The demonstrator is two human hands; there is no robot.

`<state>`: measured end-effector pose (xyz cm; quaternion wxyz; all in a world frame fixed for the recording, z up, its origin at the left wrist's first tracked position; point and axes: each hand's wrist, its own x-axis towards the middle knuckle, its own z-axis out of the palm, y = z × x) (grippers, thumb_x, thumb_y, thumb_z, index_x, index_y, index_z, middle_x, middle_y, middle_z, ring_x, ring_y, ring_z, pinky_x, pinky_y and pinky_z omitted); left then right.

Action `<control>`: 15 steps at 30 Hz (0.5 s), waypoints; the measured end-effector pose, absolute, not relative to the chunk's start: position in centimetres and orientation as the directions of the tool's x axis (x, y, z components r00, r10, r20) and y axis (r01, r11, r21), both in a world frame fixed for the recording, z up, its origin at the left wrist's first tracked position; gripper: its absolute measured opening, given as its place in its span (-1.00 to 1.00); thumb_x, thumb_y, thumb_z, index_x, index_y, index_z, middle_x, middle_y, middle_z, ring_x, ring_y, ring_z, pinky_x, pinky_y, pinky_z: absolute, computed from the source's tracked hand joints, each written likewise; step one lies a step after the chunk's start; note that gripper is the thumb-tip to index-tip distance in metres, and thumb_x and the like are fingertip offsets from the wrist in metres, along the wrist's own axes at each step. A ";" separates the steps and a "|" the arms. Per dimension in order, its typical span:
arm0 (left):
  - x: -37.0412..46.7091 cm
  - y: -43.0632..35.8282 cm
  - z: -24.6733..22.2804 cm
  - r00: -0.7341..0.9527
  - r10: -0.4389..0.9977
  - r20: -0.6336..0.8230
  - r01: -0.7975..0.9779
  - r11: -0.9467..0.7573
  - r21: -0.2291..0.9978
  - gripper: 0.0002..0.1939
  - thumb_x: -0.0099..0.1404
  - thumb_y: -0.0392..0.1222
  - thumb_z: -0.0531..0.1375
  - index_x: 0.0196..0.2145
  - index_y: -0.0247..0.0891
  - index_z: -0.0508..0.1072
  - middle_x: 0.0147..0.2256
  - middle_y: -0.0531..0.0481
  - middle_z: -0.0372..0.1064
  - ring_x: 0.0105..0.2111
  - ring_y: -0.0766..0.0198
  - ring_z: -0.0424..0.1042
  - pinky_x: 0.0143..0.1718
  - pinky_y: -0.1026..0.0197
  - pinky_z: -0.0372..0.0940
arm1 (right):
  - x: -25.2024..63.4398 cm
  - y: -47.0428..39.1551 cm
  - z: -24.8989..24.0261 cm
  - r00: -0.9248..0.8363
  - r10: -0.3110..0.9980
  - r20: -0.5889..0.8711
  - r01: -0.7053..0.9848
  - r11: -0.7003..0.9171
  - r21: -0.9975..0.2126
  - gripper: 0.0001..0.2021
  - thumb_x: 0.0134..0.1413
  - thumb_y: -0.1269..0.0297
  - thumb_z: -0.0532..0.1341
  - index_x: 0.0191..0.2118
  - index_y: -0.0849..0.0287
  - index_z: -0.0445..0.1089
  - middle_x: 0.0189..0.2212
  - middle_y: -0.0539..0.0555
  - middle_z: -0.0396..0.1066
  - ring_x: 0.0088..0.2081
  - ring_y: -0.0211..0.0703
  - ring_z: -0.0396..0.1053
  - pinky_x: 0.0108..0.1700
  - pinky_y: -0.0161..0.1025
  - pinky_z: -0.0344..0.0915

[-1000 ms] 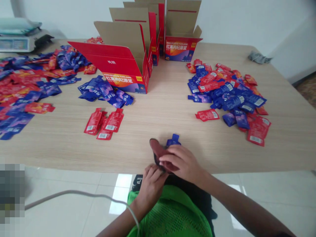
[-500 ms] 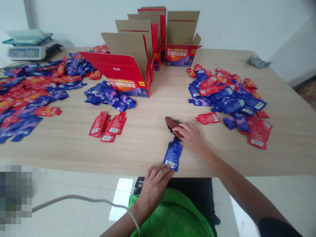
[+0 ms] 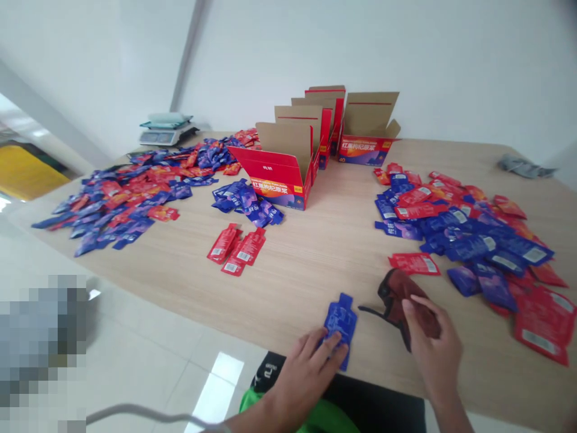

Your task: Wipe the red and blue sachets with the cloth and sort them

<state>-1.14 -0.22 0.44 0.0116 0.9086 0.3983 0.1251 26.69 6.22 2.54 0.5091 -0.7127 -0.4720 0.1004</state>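
Observation:
A blue pouch (image 3: 341,319) lies near the table's front edge, its spout end pointing away from me. My left hand (image 3: 315,364) rests on its lower part with the fingers spread. To the right, my right hand (image 3: 430,331) pinches a dark reddish-brown object (image 3: 406,300) with black parts, perhaps sunglasses. A thin black arm of it points left toward the pouch without touching it. Several red pouches (image 3: 237,249) lie left of the blue one, and a single red pouch (image 3: 415,263) lies beyond my right hand.
Open red cartons (image 3: 277,187) stand at the back middle. Mixed pouches are heaped at the left (image 3: 130,192) and right (image 3: 469,231). Blue pouches (image 3: 247,201) lie before the front carton. A scale (image 3: 164,133) and a grey cloth (image 3: 527,166) sit farther back.
The view has shifted. My right hand has moved right with the dark object, away from the blue pouch's spout. My left hand now covers more of the pouch's lower part.

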 end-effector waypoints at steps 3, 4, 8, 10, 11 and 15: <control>-2.3 -0.3 1.3 0.656 0.690 0.306 0.665 -0.720 0.200 -0.63 0.54 -0.18 0.18 0.25 -0.07 0.43 0.20 0.01 0.46 0.11 0.10 0.47 0.12 0.07 0.40 | 27.3 5.7 1.7 0.637 0.750 0.177 0.431 -0.156 -0.889 -0.44 0.05 -0.26 0.36 -0.05 0.13 0.55 -0.07 0.16 0.58 -0.03 0.15 0.52 0.11 0.04 0.36; -2.8 -0.3 1.8 0.659 0.673 0.336 0.635 -0.737 0.231 -0.65 0.55 -0.20 0.16 0.24 -0.10 0.44 0.18 0.00 0.49 0.10 0.11 0.49 0.11 0.09 0.41 | 27.4 5.7 1.7 0.659 0.740 0.134 0.386 -0.180 -0.905 -0.42 0.03 -0.26 0.37 -0.03 0.13 0.55 -0.06 0.17 0.58 -0.02 0.17 0.51 0.13 0.06 0.35; -5.6 0.9 4.4 0.600 0.668 0.439 0.537 -0.744 0.398 -0.63 0.61 -0.27 0.03 0.29 -0.23 0.36 0.11 -0.16 0.54 0.13 0.16 0.50 0.13 0.16 0.43 | 27.3 6.0 2.3 0.696 0.718 0.026 0.281 -0.239 -0.930 -0.36 -0.05 -0.29 0.39 -0.01 0.12 0.55 -0.05 0.17 0.58 0.03 0.23 0.49 0.19 0.13 0.32; -7.8 2.3 5.9 0.491 0.717 0.494 0.548 -0.696 0.465 -0.63 0.62 -0.27 0.00 0.28 -0.23 0.36 0.06 -0.19 0.56 0.09 0.19 0.55 0.09 0.20 0.47 | 27.2 6.1 2.6 0.701 0.713 -0.013 0.247 -0.260 -0.933 -0.34 -0.08 -0.31 0.39 -0.01 0.12 0.55 -0.04 0.17 0.57 0.05 0.26 0.48 0.20 0.16 0.31; -9.1 3.3 6.7 0.423 0.743 0.519 0.581 -0.662 0.474 -0.64 0.61 -0.27 0.02 0.27 -0.21 0.38 0.04 -0.17 0.57 0.05 0.20 0.58 0.06 0.23 0.49 | 27.2 6.1 2.7 0.698 0.715 -0.034 0.232 -0.270 -0.935 -0.33 -0.10 -0.32 0.39 -0.01 0.11 0.55 -0.04 0.17 0.57 0.05 0.27 0.48 0.20 0.18 0.31; -15.1 9.0 10.3 0.123 0.759 0.639 0.805 -0.453 0.383 -0.73 0.55 -0.16 0.17 0.14 -0.12 0.52 -0.06 -0.02 0.63 -0.16 0.22 0.67 -0.08 0.28 0.54 | 27.9 6.0 2.6 0.693 0.719 -0.055 0.249 -0.310 -0.918 -0.32 -0.15 -0.37 0.37 -0.08 0.10 0.57 -0.11 0.20 0.59 -0.03 0.34 0.50 0.10 0.25 0.36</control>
